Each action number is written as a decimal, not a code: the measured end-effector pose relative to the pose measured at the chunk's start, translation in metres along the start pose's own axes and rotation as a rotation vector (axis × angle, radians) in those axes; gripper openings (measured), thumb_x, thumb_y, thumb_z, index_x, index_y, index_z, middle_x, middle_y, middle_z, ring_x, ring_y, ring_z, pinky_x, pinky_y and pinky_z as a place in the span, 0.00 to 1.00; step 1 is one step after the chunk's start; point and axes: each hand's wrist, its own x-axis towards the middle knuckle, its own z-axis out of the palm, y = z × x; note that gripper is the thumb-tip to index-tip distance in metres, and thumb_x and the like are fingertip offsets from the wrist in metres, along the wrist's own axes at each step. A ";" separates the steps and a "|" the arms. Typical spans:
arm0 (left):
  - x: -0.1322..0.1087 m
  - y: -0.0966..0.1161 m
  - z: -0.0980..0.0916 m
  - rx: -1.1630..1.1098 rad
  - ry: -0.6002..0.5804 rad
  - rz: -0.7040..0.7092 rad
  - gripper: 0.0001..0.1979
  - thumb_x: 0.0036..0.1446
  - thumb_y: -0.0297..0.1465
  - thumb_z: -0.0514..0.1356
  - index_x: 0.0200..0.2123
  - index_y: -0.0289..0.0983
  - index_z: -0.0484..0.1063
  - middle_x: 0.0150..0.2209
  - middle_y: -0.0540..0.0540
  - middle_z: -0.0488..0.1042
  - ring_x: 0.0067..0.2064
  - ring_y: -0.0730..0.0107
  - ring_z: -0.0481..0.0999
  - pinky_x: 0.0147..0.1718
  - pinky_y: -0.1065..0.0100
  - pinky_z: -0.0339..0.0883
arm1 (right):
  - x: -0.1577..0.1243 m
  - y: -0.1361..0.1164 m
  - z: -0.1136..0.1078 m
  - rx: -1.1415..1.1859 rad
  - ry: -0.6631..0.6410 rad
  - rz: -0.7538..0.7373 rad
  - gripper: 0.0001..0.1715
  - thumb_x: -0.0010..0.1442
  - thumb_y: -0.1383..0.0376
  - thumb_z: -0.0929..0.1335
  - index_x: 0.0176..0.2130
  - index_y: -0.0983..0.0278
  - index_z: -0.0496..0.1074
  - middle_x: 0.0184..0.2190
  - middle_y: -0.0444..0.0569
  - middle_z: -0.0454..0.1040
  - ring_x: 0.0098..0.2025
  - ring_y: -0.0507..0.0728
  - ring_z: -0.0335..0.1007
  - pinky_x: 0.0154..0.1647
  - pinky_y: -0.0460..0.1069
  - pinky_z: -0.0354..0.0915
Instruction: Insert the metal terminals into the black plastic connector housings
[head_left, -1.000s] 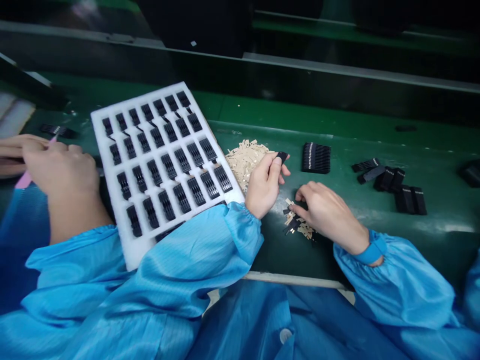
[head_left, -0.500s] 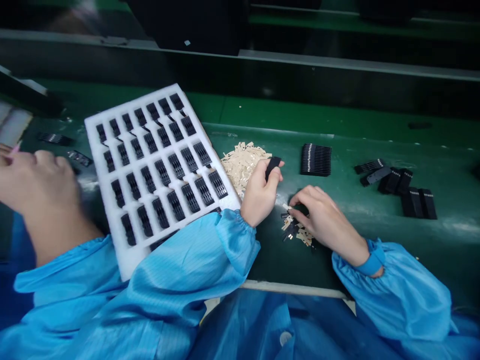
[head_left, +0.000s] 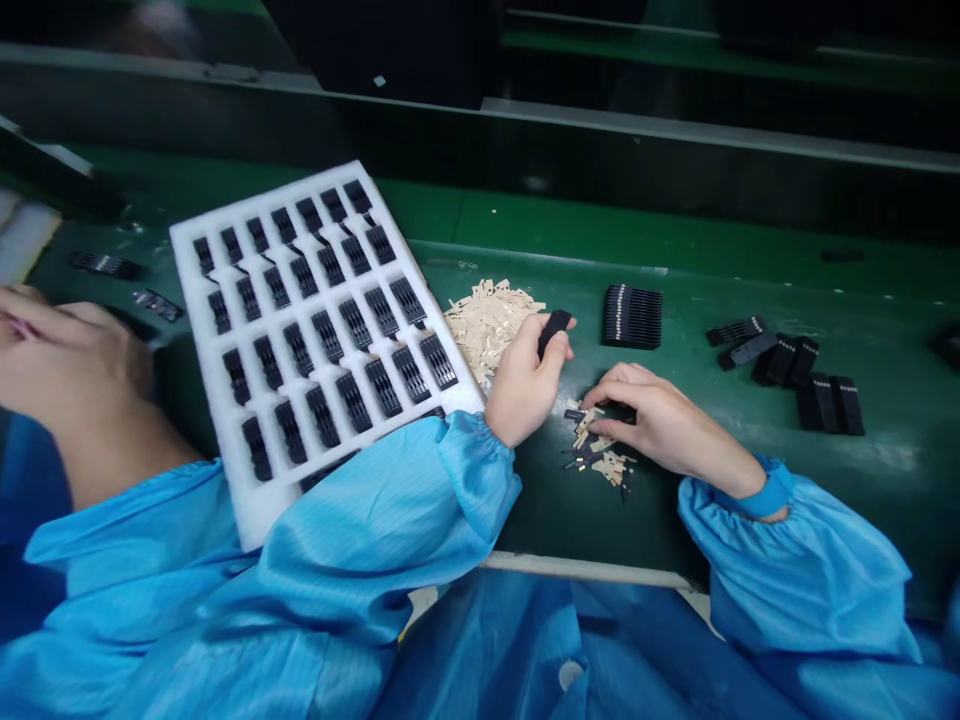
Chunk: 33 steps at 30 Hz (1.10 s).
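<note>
My left hand (head_left: 523, 385) is closed on a small black connector part (head_left: 553, 330), held up by thumb and fingers just right of the white foam tray (head_left: 196, 240). My right hand (head_left: 660, 420) lies on the green belt with its fingertips pinched into a small pile of beige and black pieces (head_left: 600, 455); what they grip is hidden. A heap of beige metal clips (head_left: 487, 315) lies between the tray and my left hand.
The foam tray holds several rows of black parts (head_left: 322, 300). A stack of black parts (head_left: 632, 317) and loose black parts (head_left: 795, 375) lie further right on the belt (head_left: 750, 280). A co-worker's hand (head_left: 75, 365) in a blue sleeve works at the far left.
My right hand has drawn its fingers closer into the small pile. My left hand still holds the black part, barely shifted. The co-worker's hand has moved left and lower.
</note>
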 end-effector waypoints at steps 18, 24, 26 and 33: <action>-0.001 0.004 -0.009 0.242 -0.326 -0.030 0.14 0.62 0.41 0.61 0.44 0.37 0.75 0.33 0.48 0.75 0.36 0.70 0.72 0.37 0.68 0.67 | 0.003 0.018 -0.009 0.525 0.044 0.211 0.14 0.65 0.55 0.68 0.38 0.63 0.76 0.27 0.44 0.73 0.29 0.53 0.65 0.30 0.48 0.59; -0.002 0.000 -0.010 0.422 -0.393 -0.007 0.13 0.60 0.41 0.62 0.34 0.37 0.75 0.28 0.52 0.71 0.31 0.73 0.69 0.31 0.70 0.60 | 0.008 0.021 -0.005 0.636 0.119 0.237 0.12 0.62 0.58 0.69 0.38 0.63 0.79 0.35 0.49 0.80 0.36 0.56 0.73 0.38 0.51 0.66; -0.003 0.000 -0.009 0.469 -0.383 0.010 0.15 0.61 0.42 0.61 0.29 0.36 0.71 0.26 0.53 0.69 0.30 0.73 0.67 0.29 0.70 0.57 | 0.008 0.020 -0.005 0.666 0.143 0.239 0.11 0.62 0.59 0.69 0.38 0.63 0.79 0.35 0.48 0.80 0.35 0.55 0.73 0.37 0.50 0.66; -0.003 0.002 -0.009 0.481 -0.396 -0.010 0.20 0.61 0.45 0.60 0.25 0.36 0.66 0.23 0.53 0.66 0.28 0.74 0.65 0.27 0.70 0.54 | 0.007 0.022 -0.006 0.685 0.174 0.231 0.12 0.59 0.57 0.72 0.38 0.64 0.77 0.29 0.45 0.75 0.30 0.52 0.68 0.32 0.48 0.63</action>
